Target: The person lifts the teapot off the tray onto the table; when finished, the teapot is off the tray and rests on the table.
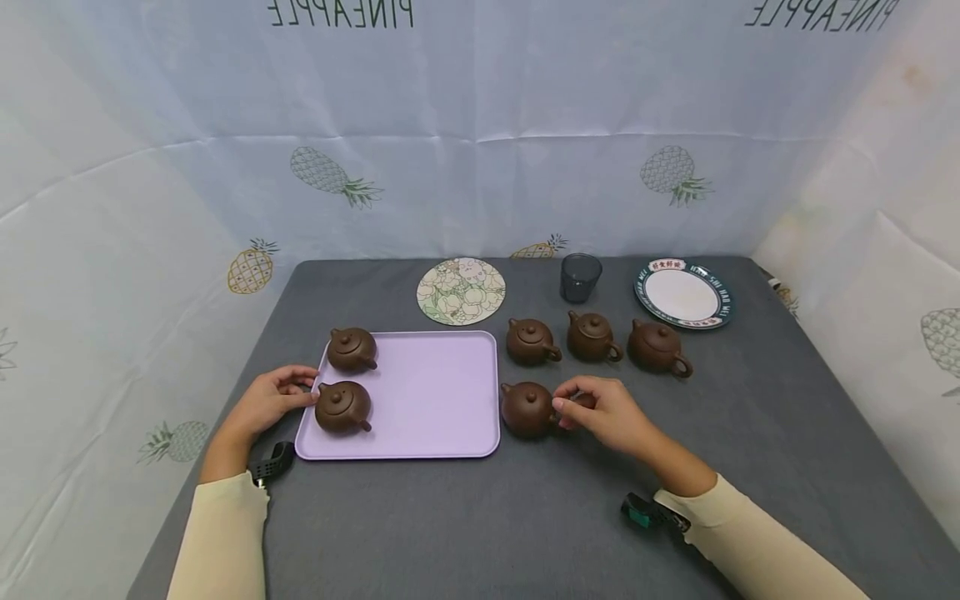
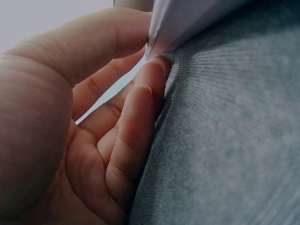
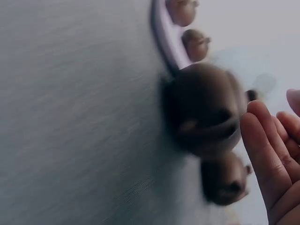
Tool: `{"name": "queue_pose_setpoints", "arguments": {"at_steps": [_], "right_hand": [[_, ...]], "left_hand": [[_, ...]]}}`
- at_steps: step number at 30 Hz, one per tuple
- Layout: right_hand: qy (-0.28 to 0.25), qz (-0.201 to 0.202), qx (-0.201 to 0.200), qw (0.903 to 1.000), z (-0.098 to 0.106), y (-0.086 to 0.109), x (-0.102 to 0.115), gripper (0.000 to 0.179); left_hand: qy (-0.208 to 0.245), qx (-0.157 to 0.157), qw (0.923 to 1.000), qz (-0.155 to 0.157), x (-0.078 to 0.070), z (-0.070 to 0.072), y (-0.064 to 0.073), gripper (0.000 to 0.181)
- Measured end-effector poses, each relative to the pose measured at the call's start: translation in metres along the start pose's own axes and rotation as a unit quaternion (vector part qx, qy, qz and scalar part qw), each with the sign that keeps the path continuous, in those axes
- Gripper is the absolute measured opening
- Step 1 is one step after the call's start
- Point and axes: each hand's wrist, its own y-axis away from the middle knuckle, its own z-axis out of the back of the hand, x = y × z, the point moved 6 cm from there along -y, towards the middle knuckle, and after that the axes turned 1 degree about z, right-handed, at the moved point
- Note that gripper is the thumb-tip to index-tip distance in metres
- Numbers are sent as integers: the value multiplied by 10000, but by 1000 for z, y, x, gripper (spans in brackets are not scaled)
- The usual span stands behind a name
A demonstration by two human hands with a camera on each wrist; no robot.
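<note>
My left hand (image 1: 279, 402) is at the left edge of a lilac tray (image 1: 431, 400), pinching its rim (image 2: 161, 33) between thumb and fingers. Two small brown teapots stand on the tray's left side, a rear teapot (image 1: 352, 349) and a front teapot (image 1: 342, 407). Just off the tray's right edge stands another brown teapot (image 1: 527, 410). My right hand (image 1: 603, 412) hovers at its handle side; in the right wrist view the extended fingers (image 3: 265, 154) are beside this teapot (image 3: 201, 103), thumb apart from them.
Behind the right hand three more brown teapots stand in a row: left (image 1: 529, 342), middle (image 1: 591, 337) and right (image 1: 657, 347). Farther back are a round floral mat (image 1: 461, 291), a dark glass cup (image 1: 580, 277) and a green-rimmed plate (image 1: 682, 293). A grey cloth (image 1: 450, 525) covers the table.
</note>
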Motion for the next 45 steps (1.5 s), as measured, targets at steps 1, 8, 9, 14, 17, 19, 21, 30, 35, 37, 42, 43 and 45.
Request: {"name": "queue_pose_setpoints", "arguments": {"at_steps": [1,8,9,14,17,19,21,30,35,37,42,43,45], "right_hand": [[-21,98,-11,9999,-1,-5,5,14],[52,979,492,9940,-40,-46,50,16],[54,1048,607,9926,-49,-53,56,17],[-115,1013,1058,9891,-96,-88,74,13],[-210,850,1193,9890,-124,-108,75,11],[-198,704,1217,9899,-139,-119,76,10],[-214,517,1196,9912,-153,-129,76,10],[-325,-47,589,9977,-196,-173,73,12],[-127,-116,320,9993,-209,-185,66,15],[-31,-181,274,9995,-213,-187,64,16],[180,-302,388,9986,-219,-191,63,16],[153,-341,427,9984,-221,-191,63,17],[37,-432,484,9979,-223,-191,61,19]], "left_hand": [[1,-8,10000,2,0,0,0,42],[24,-65,10000,-16,1,2,-2,41],[45,-83,10000,-5,2,2,-2,41],[75,-37,10000,-26,8,-1,-1,42],[193,2,9998,-51,11,-3,-1,42],[225,14,9997,-69,12,-6,-1,42],[241,17,9997,-87,12,-7,-1,42],[139,-57,9999,-76,6,-2,1,42],[28,-125,9999,-32,9,-1,-1,39],[1,-112,9999,-21,10,-1,-1,40],[18,-57,10000,1,8,-1,-1,41],[47,-47,10000,-7,8,-1,-1,41],[100,-60,9999,-11,8,-2,-1,41]]}}
